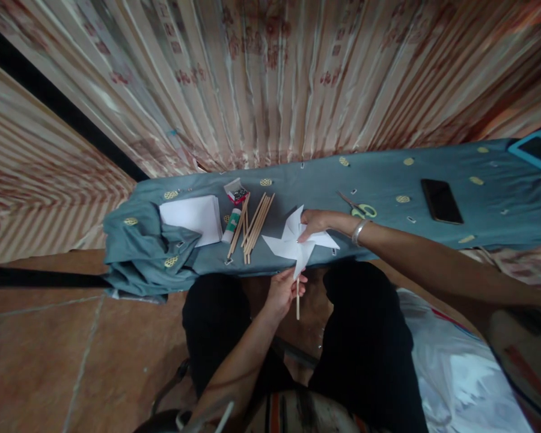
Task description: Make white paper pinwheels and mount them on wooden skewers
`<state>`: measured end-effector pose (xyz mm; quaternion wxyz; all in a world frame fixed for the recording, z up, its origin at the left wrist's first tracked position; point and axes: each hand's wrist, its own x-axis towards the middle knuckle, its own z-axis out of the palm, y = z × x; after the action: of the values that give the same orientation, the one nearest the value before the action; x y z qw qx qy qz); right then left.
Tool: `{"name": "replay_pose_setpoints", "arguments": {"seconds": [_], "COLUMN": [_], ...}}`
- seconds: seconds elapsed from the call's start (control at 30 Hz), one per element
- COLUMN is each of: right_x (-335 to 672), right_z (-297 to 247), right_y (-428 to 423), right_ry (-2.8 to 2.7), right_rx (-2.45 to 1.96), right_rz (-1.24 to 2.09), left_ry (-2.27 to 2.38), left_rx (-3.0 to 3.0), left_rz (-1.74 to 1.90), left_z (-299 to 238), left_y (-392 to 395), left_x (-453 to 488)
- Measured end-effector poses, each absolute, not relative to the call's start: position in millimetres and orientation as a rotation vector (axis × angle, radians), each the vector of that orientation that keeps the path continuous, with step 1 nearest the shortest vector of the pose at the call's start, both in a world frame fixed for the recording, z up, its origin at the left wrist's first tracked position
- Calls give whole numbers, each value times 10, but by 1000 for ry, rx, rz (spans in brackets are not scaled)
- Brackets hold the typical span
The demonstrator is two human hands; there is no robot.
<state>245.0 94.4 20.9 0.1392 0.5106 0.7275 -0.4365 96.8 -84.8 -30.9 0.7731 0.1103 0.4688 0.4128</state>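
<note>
Left hand (283, 293) closed round wooden stick (298, 308), just below paper pinwheel (293, 248); right hand (314, 222) grasping pinwheel, thumb near its centre
Pinwheel located between hands, above near edge of cloth (379, 174)
Risk: heavy thumb pressure could crease or tear blades; slack left grip could let stick twist; lower blade, against left hand, could bend
Cloth, if tugged, could tip open box (237, 192), roll loose sticks (258, 227) off edge

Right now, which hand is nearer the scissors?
Right. The right hand is at the paper pinwheel, just to the left of the scissors in the picture. The left hand is farther off, lower in the picture, holding the stick below the pinwheel.
</note>
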Motion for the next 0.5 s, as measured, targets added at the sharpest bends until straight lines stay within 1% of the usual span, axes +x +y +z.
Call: {"name": "replay_pose_setpoints", "arguments": {"seconds": [0.2,0.5], "right_x": [2444,2464], "right_z": [203,324], "right_y": [937,867], "right_ry": [2072,2090], "right_rx": [1460,1546], "right_rz": [-1327,-1203], "left_ry": [1009,1034], "left_rx": [271,255], "left_rz": [900,906], "left_z": [-334,-353], "left_y": [-830,-847], "left_x": [970,987]}}
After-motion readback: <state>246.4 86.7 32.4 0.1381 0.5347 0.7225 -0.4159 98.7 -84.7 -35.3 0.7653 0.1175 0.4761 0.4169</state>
